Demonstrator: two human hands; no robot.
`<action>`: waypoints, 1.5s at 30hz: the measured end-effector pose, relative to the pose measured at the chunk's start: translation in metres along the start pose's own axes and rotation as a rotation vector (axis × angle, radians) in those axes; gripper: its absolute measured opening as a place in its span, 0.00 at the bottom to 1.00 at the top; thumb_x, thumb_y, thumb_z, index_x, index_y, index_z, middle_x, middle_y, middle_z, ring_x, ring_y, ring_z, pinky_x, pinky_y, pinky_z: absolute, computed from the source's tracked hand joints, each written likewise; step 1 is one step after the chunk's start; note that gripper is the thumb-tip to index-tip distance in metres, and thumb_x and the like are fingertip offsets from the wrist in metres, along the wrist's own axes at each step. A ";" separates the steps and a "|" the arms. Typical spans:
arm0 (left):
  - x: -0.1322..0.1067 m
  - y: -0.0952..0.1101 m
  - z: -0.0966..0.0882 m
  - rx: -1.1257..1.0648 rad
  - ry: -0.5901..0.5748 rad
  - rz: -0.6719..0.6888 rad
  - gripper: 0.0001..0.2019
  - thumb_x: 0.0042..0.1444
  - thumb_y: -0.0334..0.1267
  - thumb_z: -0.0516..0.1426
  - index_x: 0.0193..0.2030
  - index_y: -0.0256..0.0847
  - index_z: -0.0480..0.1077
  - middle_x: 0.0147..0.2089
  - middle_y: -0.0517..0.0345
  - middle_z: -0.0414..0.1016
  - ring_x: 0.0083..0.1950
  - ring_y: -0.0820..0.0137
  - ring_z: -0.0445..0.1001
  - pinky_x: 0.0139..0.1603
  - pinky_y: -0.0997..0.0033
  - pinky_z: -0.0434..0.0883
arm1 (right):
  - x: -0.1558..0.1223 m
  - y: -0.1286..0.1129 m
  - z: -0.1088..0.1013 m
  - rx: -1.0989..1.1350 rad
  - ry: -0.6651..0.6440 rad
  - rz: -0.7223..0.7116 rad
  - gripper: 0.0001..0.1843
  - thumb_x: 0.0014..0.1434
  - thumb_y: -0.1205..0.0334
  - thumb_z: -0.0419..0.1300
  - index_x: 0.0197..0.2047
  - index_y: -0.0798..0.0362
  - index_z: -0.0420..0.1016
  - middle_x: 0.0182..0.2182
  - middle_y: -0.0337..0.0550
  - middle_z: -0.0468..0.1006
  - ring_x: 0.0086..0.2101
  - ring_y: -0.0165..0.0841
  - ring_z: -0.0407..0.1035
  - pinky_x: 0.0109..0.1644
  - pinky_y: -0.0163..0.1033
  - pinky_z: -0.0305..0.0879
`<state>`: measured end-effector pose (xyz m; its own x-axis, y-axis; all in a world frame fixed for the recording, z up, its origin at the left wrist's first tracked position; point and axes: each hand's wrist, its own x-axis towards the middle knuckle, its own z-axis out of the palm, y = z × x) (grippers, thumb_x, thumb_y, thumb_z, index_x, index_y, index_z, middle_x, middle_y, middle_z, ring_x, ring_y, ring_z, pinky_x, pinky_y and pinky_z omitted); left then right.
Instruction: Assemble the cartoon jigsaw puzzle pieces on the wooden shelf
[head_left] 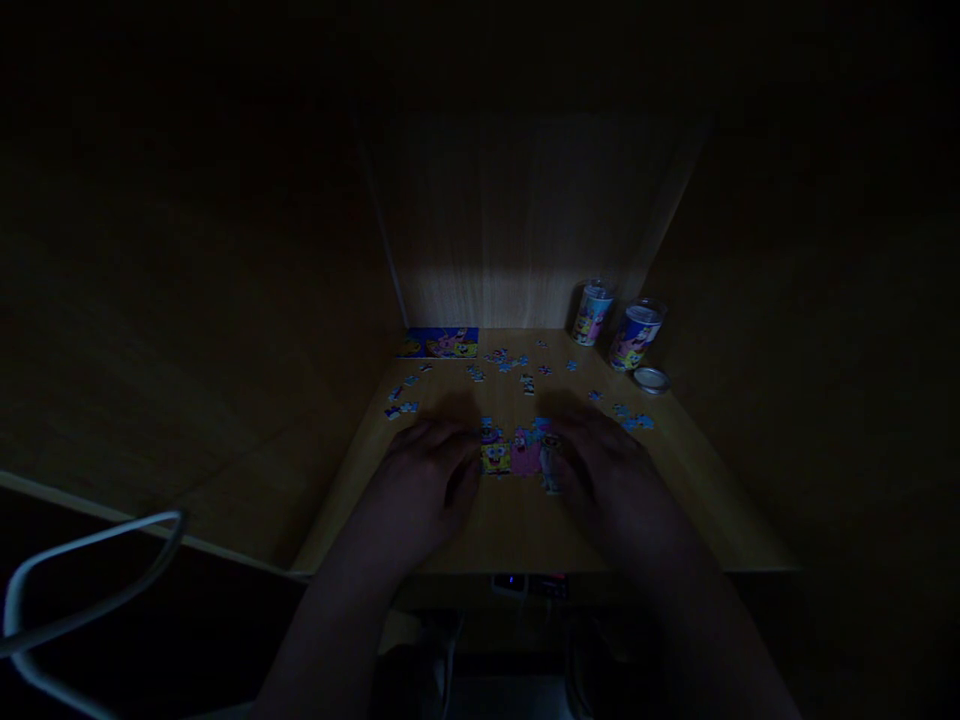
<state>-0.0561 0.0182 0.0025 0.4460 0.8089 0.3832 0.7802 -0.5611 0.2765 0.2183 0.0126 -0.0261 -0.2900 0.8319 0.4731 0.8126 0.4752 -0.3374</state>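
In the dim head view, a partly joined jigsaw puzzle (525,455) lies flat on the wooden desk, showing a yellow and a pink cartoon figure. My left hand (431,470) curls at its left edge, fingertips touching the joined pieces and the thumb bent below. At the opposite side, my right hand (604,460) has its fingers curved over the right edge, partly covering a greyish section of picture. Both hands rest low, close to the desk top. Shadow hides the exact contact of the fingertips.
Several loose puzzle pieces (504,360) lie scattered beyond my hands, with more pieces (637,422) at right. A blue picture card (450,343) is at the back left. Two cartoon-printed canisters (592,314) and a round lid (651,380) stand back right. Wooden partitions flank the desk (517,540).
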 end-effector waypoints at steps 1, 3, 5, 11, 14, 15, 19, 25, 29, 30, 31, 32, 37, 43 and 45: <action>0.000 0.000 0.000 0.001 -0.003 -0.002 0.08 0.73 0.32 0.60 0.53 0.45 0.80 0.56 0.52 0.83 0.58 0.53 0.79 0.64 0.44 0.76 | 0.002 -0.001 -0.002 0.033 -0.040 -0.029 0.18 0.80 0.60 0.56 0.67 0.46 0.79 0.67 0.50 0.80 0.68 0.49 0.72 0.75 0.65 0.68; 0.000 0.000 0.001 0.001 -0.002 0.000 0.09 0.73 0.32 0.60 0.54 0.44 0.80 0.57 0.51 0.83 0.58 0.53 0.79 0.64 0.44 0.76 | 0.005 -0.003 -0.006 0.077 -0.090 -0.061 0.15 0.80 0.61 0.56 0.61 0.45 0.82 0.61 0.47 0.84 0.63 0.47 0.76 0.73 0.62 0.71; 0.000 -0.001 0.001 -0.002 -0.002 0.004 0.09 0.73 0.32 0.60 0.55 0.45 0.80 0.58 0.52 0.83 0.59 0.53 0.79 0.64 0.44 0.76 | 0.006 -0.004 -0.006 0.089 -0.102 -0.060 0.13 0.80 0.61 0.57 0.57 0.45 0.83 0.59 0.46 0.85 0.61 0.46 0.77 0.71 0.62 0.72; -0.001 -0.001 0.001 -0.004 -0.006 0.006 0.09 0.73 0.32 0.60 0.54 0.44 0.80 0.58 0.51 0.84 0.59 0.53 0.79 0.65 0.44 0.76 | 0.003 -0.002 -0.003 0.047 -0.055 0.029 0.11 0.79 0.59 0.58 0.55 0.46 0.83 0.58 0.48 0.85 0.60 0.49 0.76 0.69 0.62 0.71; 0.000 -0.001 0.002 -0.003 -0.001 -0.002 0.09 0.73 0.32 0.60 0.55 0.43 0.80 0.57 0.51 0.84 0.59 0.53 0.79 0.66 0.43 0.75 | 0.002 -0.002 -0.001 0.037 -0.054 0.038 0.10 0.79 0.59 0.58 0.55 0.46 0.82 0.58 0.48 0.85 0.61 0.49 0.75 0.71 0.61 0.69; 0.000 -0.001 0.002 -0.003 0.000 -0.005 0.09 0.74 0.32 0.60 0.55 0.43 0.80 0.57 0.51 0.84 0.60 0.53 0.79 0.67 0.43 0.75 | 0.002 -0.002 -0.001 0.037 -0.053 0.042 0.10 0.79 0.59 0.58 0.55 0.46 0.82 0.58 0.47 0.85 0.62 0.49 0.74 0.72 0.61 0.68; 0.001 -0.002 0.003 0.002 0.000 -0.005 0.09 0.73 0.32 0.60 0.54 0.44 0.81 0.57 0.52 0.84 0.59 0.53 0.80 0.68 0.43 0.75 | 0.002 -0.002 0.000 0.030 -0.044 0.079 0.10 0.80 0.57 0.58 0.54 0.46 0.81 0.56 0.48 0.85 0.59 0.49 0.75 0.69 0.60 0.70; 0.001 0.000 -0.002 0.040 0.030 0.002 0.10 0.75 0.34 0.59 0.56 0.41 0.81 0.58 0.49 0.84 0.60 0.52 0.80 0.68 0.43 0.75 | 0.002 -0.001 0.000 0.012 -0.041 0.086 0.10 0.80 0.55 0.58 0.51 0.46 0.81 0.54 0.50 0.85 0.57 0.50 0.76 0.66 0.58 0.71; 0.015 0.010 -0.001 0.021 0.021 0.034 0.14 0.77 0.33 0.56 0.62 0.40 0.80 0.63 0.49 0.83 0.64 0.55 0.79 0.71 0.48 0.75 | 0.002 -0.002 -0.001 0.013 -0.034 0.088 0.11 0.80 0.53 0.57 0.50 0.46 0.80 0.55 0.50 0.85 0.57 0.50 0.76 0.65 0.58 0.71; 0.022 0.012 0.001 0.030 0.002 0.048 0.16 0.77 0.31 0.55 0.64 0.39 0.79 0.65 0.49 0.83 0.66 0.56 0.79 0.73 0.49 0.74 | 0.002 -0.002 -0.001 0.013 -0.029 0.085 0.12 0.80 0.53 0.58 0.50 0.46 0.81 0.55 0.50 0.85 0.57 0.50 0.76 0.65 0.58 0.71; 0.030 0.015 0.004 0.051 -0.040 0.074 0.19 0.75 0.28 0.55 0.66 0.39 0.79 0.68 0.49 0.81 0.69 0.56 0.77 0.75 0.51 0.72 | 0.002 -0.002 -0.002 0.011 -0.026 0.081 0.12 0.80 0.53 0.58 0.50 0.46 0.81 0.53 0.50 0.85 0.56 0.50 0.76 0.65 0.58 0.71; 0.039 0.017 0.008 0.084 -0.087 0.080 0.21 0.73 0.25 0.55 0.68 0.38 0.77 0.72 0.48 0.79 0.74 0.55 0.74 0.78 0.51 0.69 | 0.002 -0.002 -0.002 0.009 -0.025 0.076 0.12 0.80 0.52 0.58 0.49 0.46 0.81 0.52 0.50 0.85 0.55 0.50 0.77 0.64 0.58 0.72; 0.083 0.026 0.027 0.198 -0.310 0.081 0.28 0.72 0.26 0.53 0.77 0.35 0.68 0.82 0.42 0.66 0.84 0.56 0.61 0.85 0.51 0.57 | 0.001 -0.001 -0.002 -0.011 -0.020 0.067 0.12 0.80 0.52 0.57 0.51 0.47 0.81 0.52 0.51 0.85 0.55 0.51 0.76 0.64 0.58 0.72; 0.100 0.020 0.034 0.234 -0.339 -0.034 0.22 0.81 0.43 0.50 0.72 0.34 0.72 0.79 0.35 0.69 0.81 0.48 0.66 0.80 0.44 0.63 | 0.000 0.000 -0.001 -0.006 -0.024 0.061 0.11 0.80 0.53 0.58 0.50 0.46 0.80 0.52 0.50 0.85 0.54 0.49 0.77 0.63 0.56 0.72; 0.094 0.015 0.031 0.232 -0.334 -0.062 0.22 0.81 0.42 0.49 0.71 0.35 0.73 0.77 0.34 0.71 0.80 0.47 0.67 0.80 0.41 0.63 | 0.000 0.000 -0.001 0.001 -0.022 0.065 0.11 0.80 0.52 0.58 0.50 0.46 0.80 0.52 0.50 0.85 0.54 0.49 0.77 0.63 0.56 0.72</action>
<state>0.0112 0.0912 0.0156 0.4835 0.8737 0.0543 0.8710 -0.4863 0.0696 0.2189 0.0123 -0.0253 -0.2479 0.8671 0.4321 0.8296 0.4203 -0.3675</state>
